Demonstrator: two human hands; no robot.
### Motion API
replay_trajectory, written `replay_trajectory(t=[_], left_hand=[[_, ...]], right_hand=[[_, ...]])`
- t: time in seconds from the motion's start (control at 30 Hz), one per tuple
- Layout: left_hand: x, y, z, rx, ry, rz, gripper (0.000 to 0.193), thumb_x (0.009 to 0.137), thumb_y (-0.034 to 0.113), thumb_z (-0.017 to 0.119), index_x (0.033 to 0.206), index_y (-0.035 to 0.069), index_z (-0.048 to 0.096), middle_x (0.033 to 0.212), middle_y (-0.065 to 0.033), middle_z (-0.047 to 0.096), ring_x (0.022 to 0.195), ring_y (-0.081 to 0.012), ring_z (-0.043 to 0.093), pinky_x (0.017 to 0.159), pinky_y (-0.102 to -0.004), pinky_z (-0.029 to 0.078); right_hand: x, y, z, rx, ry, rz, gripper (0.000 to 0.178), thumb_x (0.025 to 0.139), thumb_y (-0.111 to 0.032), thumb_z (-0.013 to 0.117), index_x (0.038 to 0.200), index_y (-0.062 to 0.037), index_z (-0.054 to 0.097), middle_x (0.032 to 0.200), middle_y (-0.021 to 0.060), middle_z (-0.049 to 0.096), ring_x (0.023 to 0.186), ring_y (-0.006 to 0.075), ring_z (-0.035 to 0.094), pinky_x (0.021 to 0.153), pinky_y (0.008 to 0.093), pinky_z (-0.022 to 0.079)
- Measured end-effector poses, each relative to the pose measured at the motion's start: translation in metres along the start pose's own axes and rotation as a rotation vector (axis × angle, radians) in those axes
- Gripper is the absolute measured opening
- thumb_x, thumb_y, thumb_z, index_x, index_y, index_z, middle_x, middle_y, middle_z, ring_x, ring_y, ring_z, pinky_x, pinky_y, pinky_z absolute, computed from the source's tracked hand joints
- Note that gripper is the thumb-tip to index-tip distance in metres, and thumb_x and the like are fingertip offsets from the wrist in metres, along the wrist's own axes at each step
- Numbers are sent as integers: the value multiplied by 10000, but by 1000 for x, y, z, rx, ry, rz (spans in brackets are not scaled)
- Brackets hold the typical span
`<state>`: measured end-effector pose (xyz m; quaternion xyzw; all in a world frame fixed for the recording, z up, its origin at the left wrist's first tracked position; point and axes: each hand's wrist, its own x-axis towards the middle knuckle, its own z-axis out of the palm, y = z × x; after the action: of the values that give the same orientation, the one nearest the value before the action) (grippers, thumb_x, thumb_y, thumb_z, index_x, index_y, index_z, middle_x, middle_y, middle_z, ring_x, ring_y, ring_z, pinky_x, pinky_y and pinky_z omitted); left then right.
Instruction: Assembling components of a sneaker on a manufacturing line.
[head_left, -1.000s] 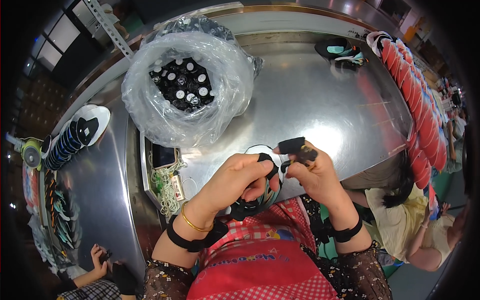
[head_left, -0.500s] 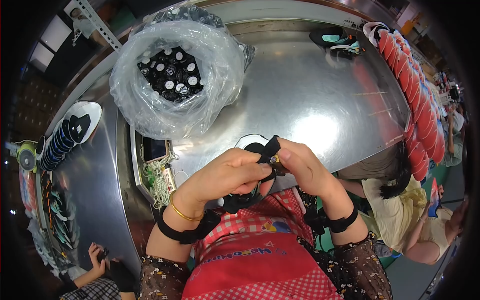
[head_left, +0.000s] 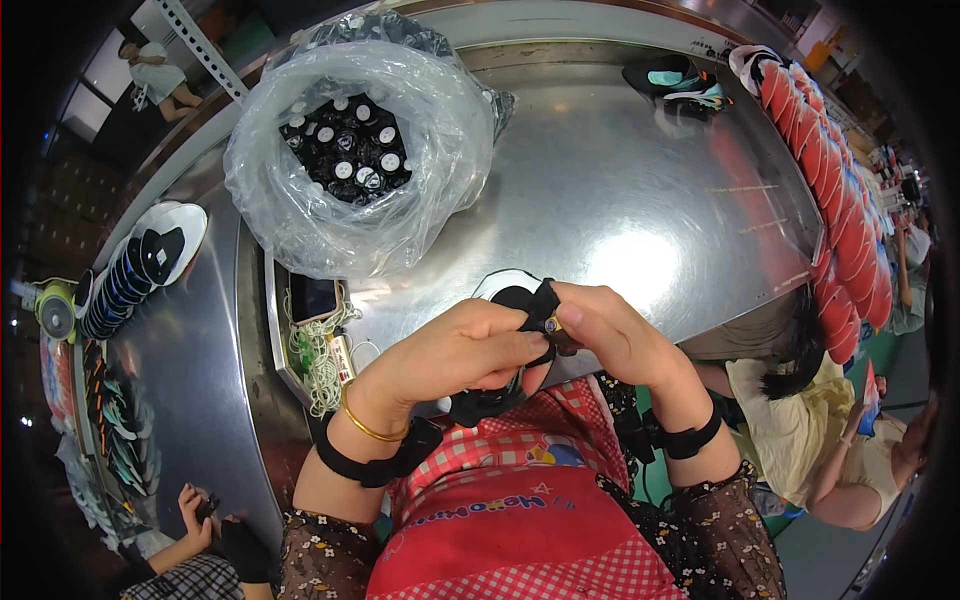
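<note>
Both hands meet over the near edge of the metal table (head_left: 560, 180), in front of my apron. My left hand (head_left: 455, 345) is closed, thumb and fingers pinching a black fabric piece (head_left: 543, 298) that looks like part of a shoe upper. My right hand (head_left: 625, 340) grips the same piece from the other side, its thumb beside a small yellowish metallic bit (head_left: 553, 325). Fingers cover most of this piece. Under the hands, a white-edged black section (head_left: 505, 284) rests at the table edge, and more black material hangs against the apron.
A clear plastic bag (head_left: 440, 190) of black parts with white discs stands at back left. Left of my hands, a tray (head_left: 280, 330) holds a phone and tangled cord. Stacked uppers lie far left (head_left: 150, 255) and right (head_left: 815, 160). Other people work at both sides.
Both hands stay nearly in place, still gripping the black piece. The view has shifted very slightly. A person in the far left background shows more fully.
</note>
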<state>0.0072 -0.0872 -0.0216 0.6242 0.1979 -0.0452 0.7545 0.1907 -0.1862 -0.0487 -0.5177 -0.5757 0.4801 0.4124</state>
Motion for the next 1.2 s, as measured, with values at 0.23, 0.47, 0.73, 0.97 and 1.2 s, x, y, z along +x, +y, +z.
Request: replay_trajectory(t=[0.23,0.47,0.73,0.97,1.2], left_hand=[[10,-17,5,36,246,290,298,953,248,451,872,31,638,851,-16,565,796,-89,511,721,-224,426],[12,-19,9,-85,377,336,294,922,208,487,1137,24,566,1170,-62,499,997,-163,504,897,-277,391],[-2,-56,7,819,395,313,327,780,96,667,1080,-1,578,1045,-79,604,1006,-191,546,848,-339,445],[40,-74,-7,-415,545,253,81,875,119,595,871,63,538,658,12,535,604,-62,492,577,-204,405],[39,-70,-8,-458,649,304,132,865,137,620,913,38,547,779,-31,593,692,-67,524,671,-214,433]], right_hand=[[-17,-7,6,495,111,160,127,877,-98,539,957,-13,590,855,-2,590,788,97,545,741,257,452],[-9,-3,50,621,165,304,108,796,-107,682,849,-21,647,785,22,645,663,56,555,579,192,427],[-5,4,35,425,360,200,152,817,-83,662,925,16,622,789,36,635,736,93,601,649,217,473],[-25,-6,55,255,157,239,198,818,-159,678,946,-22,613,805,4,622,731,40,511,639,216,439],[-29,-23,53,120,483,70,264,783,-199,706,921,-15,576,806,90,656,738,124,634,635,272,480]])
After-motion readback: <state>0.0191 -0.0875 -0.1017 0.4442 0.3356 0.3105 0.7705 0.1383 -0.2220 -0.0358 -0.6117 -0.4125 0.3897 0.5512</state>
